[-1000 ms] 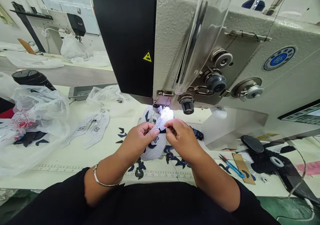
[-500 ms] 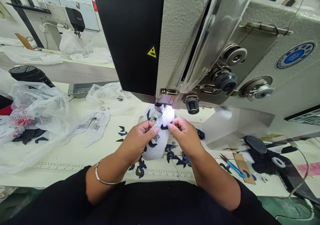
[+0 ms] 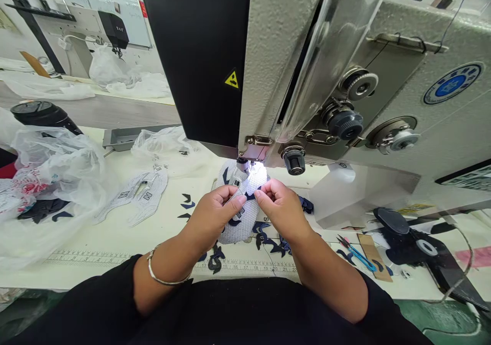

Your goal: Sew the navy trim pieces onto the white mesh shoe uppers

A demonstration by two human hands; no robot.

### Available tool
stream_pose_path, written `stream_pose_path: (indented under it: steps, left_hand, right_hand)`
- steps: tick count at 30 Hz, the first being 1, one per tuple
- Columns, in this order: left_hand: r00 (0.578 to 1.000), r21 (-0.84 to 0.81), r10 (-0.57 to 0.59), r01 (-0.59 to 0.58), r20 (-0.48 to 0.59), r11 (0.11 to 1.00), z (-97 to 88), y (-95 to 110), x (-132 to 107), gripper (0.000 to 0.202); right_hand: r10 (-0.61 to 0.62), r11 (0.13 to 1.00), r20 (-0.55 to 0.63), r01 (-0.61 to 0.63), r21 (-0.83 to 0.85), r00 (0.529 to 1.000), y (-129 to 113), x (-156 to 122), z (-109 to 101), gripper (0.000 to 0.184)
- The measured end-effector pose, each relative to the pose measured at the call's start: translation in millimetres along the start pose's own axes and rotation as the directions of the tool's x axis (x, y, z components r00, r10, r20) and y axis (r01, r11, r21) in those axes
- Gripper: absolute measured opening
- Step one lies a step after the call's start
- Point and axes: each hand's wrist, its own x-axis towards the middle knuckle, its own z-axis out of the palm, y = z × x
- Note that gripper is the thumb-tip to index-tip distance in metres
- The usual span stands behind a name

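Note:
A white mesh fabric piece (image 3: 245,212) with dark navy appliqués lies under the needle foot (image 3: 242,167) of a large grey sewing machine (image 3: 345,69). My left hand (image 3: 213,214) pinches the mesh piece at its left side, fingers curled closed. Close beside it, my right hand (image 3: 280,207) pinches the same piece from the right, fingertips nearly touching the left hand's. A silver bangle (image 3: 161,273) circles my left wrist. Loose navy cut shapes (image 3: 268,237) lie on the table under and around my hands.
Other white mesh pieces (image 3: 141,194) lie to the left, beside crumpled plastic bags (image 3: 57,166) and a black flask (image 3: 42,114). Blue thread snips (image 3: 356,255) and black parts (image 3: 414,243) lie to the right. A printed ruler (image 3: 245,268) runs along the table's front edge.
My two hands have drawn slightly closer together on the mesh piece under the needle. The view shifted a little; nothing else moved.

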Motion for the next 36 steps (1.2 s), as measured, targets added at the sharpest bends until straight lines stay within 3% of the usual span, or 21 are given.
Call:
stream_pose_path:
  steps: [6, 9, 10, 12, 14, 16, 19, 26, 31, 36]
  left_hand:
    - [0.999, 0.053, -0.001, 0.003, -0.046, 0.999, 0.8, -2.4, 3.6, 0.030]
    - [0.998, 0.035, -0.021, 0.023, -0.061, 0.999, 1.3, 0.2, 5.3, 0.028]
    - [0.998, 0.033, -0.026, 0.029, -0.065, 0.999, 1.3, 1.4, 6.1, 0.027]
    - [0.998, 0.029, -0.031, 0.033, -0.063, 0.999, 0.9, 4.0, 8.2, 0.025]
    - [0.998, -0.005, -0.024, 0.024, -0.054, 1.000, 0.3, 7.3, 11.4, 0.022]
    - [0.999, -0.053, -0.026, 0.024, -0.047, 0.998, -0.1, 11.3, 15.5, 0.020]
    - [0.998, -0.069, -0.018, 0.014, -0.056, 0.998, 0.0, 18.7, 22.5, 0.020]
    - [0.999, 0.022, -0.041, 0.041, -0.033, 0.999, 0.9, 32.1, 39.3, 0.015]
    - [0.996, -0.120, -0.052, 0.060, 0.070, 0.991, -3.8, 36.2, 50.1, 0.015]
    - [0.986, -0.157, -0.099, 0.120, 0.135, 0.980, -8.6, 38.4, 55.3, 0.014]
  right_hand:
    - [-0.060, 0.997, -0.012, 0.060, -0.050, 0.998, 5.5, -0.7, 1.8, 0.020]
    - [-0.228, 0.967, -0.098, 0.213, -0.142, 0.969, 12.2, -1.6, 3.2, 0.016]
    - [-0.332, 0.934, -0.143, 0.303, -0.192, 0.933, 14.6, -1.8, 3.6, 0.013]
    - [-0.548, 0.823, -0.192, 0.483, -0.300, 0.814, 19.0, -1.8, 4.0, 0.007]
    - [-0.686, 0.707, -0.148, 0.604, -0.367, 0.713, 22.3, -1.2, 3.6, 0.016]
    - [-0.727, 0.650, -0.059, 0.657, -0.381, 0.685, 24.6, -0.3, 2.8, 0.026]
    - [-0.721, 0.645, -0.012, 0.664, -0.379, 0.693, 27.1, 1.3, 1.2, 0.029]
    - [-0.695, 0.684, -0.074, 0.624, -0.378, 0.716, 26.9, 3.9, -0.2, 0.028]
    - [-0.652, 0.716, -0.057, 0.589, -0.376, 0.756, 23.1, 6.2, 1.7, 0.028]
    - [-0.595, 0.755, -0.055, 0.535, -0.378, 0.802, 21.4, 7.0, 2.5, 0.029]
